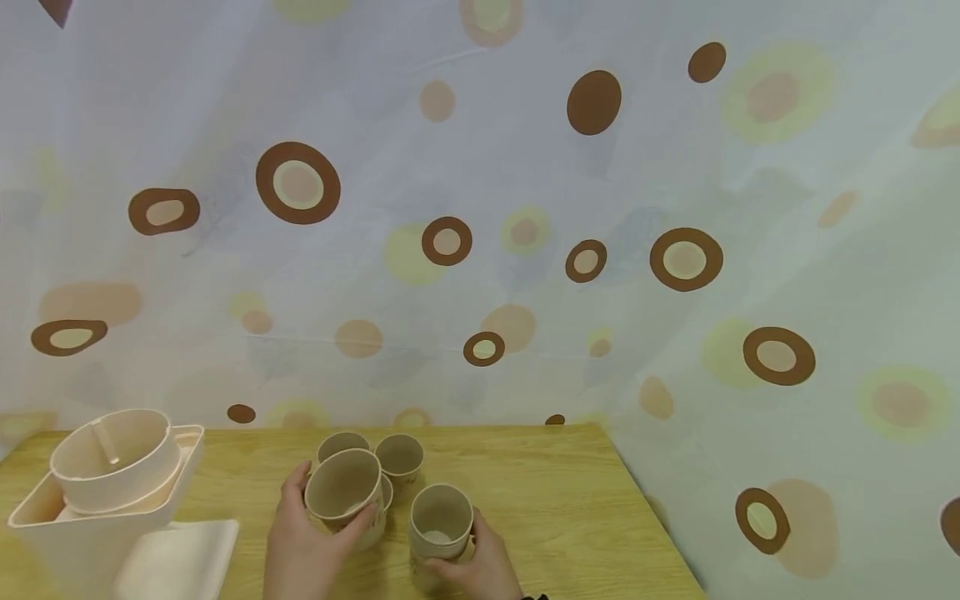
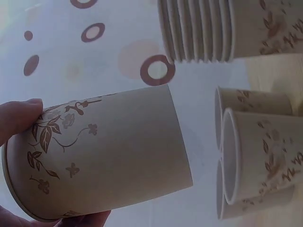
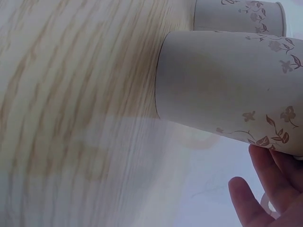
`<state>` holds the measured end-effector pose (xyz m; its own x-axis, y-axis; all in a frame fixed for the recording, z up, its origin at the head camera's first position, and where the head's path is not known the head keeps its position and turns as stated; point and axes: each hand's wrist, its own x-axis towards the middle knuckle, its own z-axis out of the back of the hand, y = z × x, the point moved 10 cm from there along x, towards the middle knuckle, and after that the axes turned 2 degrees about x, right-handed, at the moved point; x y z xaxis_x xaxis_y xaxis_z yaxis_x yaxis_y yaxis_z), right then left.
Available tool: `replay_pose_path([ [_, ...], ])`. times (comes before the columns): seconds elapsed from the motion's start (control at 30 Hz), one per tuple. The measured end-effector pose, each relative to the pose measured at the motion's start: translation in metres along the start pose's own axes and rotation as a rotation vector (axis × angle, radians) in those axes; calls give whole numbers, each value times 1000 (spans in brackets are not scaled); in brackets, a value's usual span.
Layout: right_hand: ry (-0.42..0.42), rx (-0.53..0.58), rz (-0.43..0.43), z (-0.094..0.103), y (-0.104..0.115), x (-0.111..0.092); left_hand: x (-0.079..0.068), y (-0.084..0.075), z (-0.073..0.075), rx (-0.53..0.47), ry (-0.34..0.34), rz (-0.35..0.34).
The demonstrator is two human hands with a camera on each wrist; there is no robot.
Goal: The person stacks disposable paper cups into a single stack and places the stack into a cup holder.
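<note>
- The wooden table (image 1: 555,517) carries our cups bunched closely together, so we judge that one knock could spread to several.
- The white container (image 1: 90,554) stands to the left of our hands; swinging the left arm wide could bump it and jog the round tub (image 1: 112,492) on top.
- Our right hand (image 1: 483,562) grips the nested stack of paper cups (image 2: 199,30), beside the group. Being tall, it could lean or topple if we push unevenly near its rims.
- Our left hand (image 1: 311,537) grasps a single cup (image 2: 109,156), tilted and raised above the others. Squeezing too hard could buckle its wall; too lightly, it could slip.
- Three cups (image 2: 258,158) stand upright just below that one; lowering it off-line could catch a rim and tip them.
- One right finger (image 3: 244,196) stands apart from the stack, so our hold there may be less even than we'd like.
</note>
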<state>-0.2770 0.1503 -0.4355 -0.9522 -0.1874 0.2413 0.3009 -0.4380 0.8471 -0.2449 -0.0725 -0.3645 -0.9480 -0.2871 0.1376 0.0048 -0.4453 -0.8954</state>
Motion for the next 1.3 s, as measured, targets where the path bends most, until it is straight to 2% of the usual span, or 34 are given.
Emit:
replay_pose_path([
  [0.13, -12, -1, 11, -1, 3, -1, 0, -23, -14, -38, 4, -61],
  [0.33, 13, 13, -22, -1, 2, -4, -1, -46, -44, -62, 90, -121],
  [0.43, 13, 9, -25, -1, 1, -4, -3, -53, -55, -72, 102, -159],
  [0.5, 10, -2, -11, -1, 2, -3, -4, -56, -61, -77, 107, -167],
  [0.67, 14, 9, -10, -1, 3, -2, -5, -61, -63, -70, 69, -192],
  [0.83, 14, 16, -36, 0, -1, -2, -5, -64, -68, -77, 86, -194],
  [0.97, 10, -3, -23, 0, -2, -2, -6, -65, -73, -75, 106, -189],
  [1.13, 3, -21, -5, 0, 0, -2, -7, -66, -78, -50, 106, -215],
  [1.3, 20, 27, -41, -1, -2, -3, -7, -61, -83, -19, 114, -212],
])
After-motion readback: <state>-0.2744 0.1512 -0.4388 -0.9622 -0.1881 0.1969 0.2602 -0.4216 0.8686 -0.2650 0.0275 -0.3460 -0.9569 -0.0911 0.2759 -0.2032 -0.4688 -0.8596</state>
